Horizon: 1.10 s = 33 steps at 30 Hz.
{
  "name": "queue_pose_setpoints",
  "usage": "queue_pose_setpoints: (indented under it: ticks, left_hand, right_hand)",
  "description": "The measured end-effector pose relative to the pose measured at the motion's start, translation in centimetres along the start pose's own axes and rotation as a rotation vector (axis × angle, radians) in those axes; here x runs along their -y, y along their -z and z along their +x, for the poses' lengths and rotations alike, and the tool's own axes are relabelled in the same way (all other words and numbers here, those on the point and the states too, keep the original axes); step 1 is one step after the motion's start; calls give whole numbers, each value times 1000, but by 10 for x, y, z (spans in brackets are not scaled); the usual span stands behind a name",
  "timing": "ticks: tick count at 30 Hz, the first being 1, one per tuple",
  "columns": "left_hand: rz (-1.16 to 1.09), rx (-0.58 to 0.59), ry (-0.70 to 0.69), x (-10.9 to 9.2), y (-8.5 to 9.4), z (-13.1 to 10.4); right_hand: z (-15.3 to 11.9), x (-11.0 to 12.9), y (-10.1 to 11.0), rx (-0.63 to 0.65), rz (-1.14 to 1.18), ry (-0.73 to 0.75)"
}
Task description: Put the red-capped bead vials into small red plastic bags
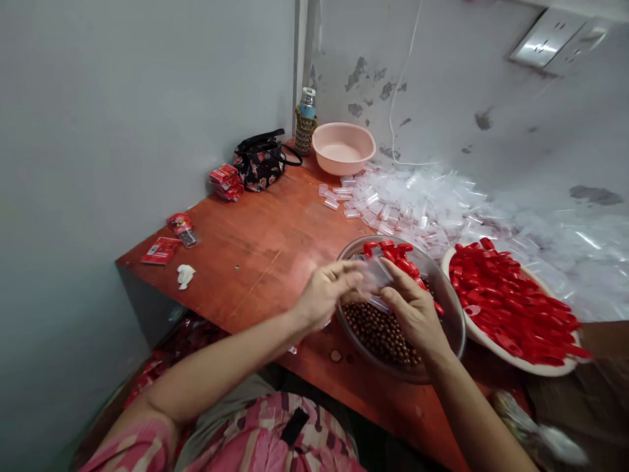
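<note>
Both hands meet over a metal bowl [459, 328] that holds brown balls [381, 334], red plastic pieces [393, 252] and some clear cases. Between the thumb and fingers of my right hand [413, 305] is a clear plastic case [377, 272]. My left hand [331, 288] is pinched at the left side of that case, its fingertips blurred, and whether it holds anything of its own is hard to make out. Just right of the bowl, a white basin [523, 364] is heaped with red plastic pieces [506, 301].
Clear plastic cases [417, 200] are piled along the wall. On the orange table [265, 249] stand a pink basin [344, 147], a bottle [307, 108] in a knitted holder, a black floral bag [260, 164], red packets [227, 182] and a crumpled tissue [185, 276].
</note>
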<state>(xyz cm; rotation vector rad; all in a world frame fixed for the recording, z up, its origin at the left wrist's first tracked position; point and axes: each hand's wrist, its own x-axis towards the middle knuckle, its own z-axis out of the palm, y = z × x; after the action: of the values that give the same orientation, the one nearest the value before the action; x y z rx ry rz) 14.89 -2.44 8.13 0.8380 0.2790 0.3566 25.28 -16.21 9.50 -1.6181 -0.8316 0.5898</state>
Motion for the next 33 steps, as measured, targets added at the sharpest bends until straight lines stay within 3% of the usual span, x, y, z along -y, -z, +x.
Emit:
queue_pose_setpoints:
  ticks: [2,5,9,12,14,16,18,20,22,27,33]
  left_hand:
    - [-175,27,129,17,-23,-24]
    - [-248,41,238,31,-34,-38]
    - [-227,71,316,37,-40,-39]
    - [-31,102,280,37,-42,-41]
    - [286,114,98,37,-35,-42]
    - [665,126,-233,38,-19,-42]
    - [976,169,-556,42,0,-38]
    - [1172,210,-748,49,18,-33]
    - [1299,218,-849,56,30,-26]
    - [1426,190,-932,64,38,-13]
    - [1362,200,-831,52,28,-12]
  right_hand:
    - [-11,-2,2,36,48,5]
    - [-31,-6,11,32,139,-41]
    - [-47,-10,20,55,238,-83]
    - [-49,-9,28,56,124,-69]
    - [-48,-7,39,65,-92,-26]
    - [-46,-6,53,127,-464,63]
    - [-42,-9,63,278,-933,149]
    - [-37,-17,63,472,-1311,187]
    - [-30,-29,53,612,-1420,176]
    - [-15,-50,28,591,-1196,139]
    - [-18,-45,43,243,-357,-86]
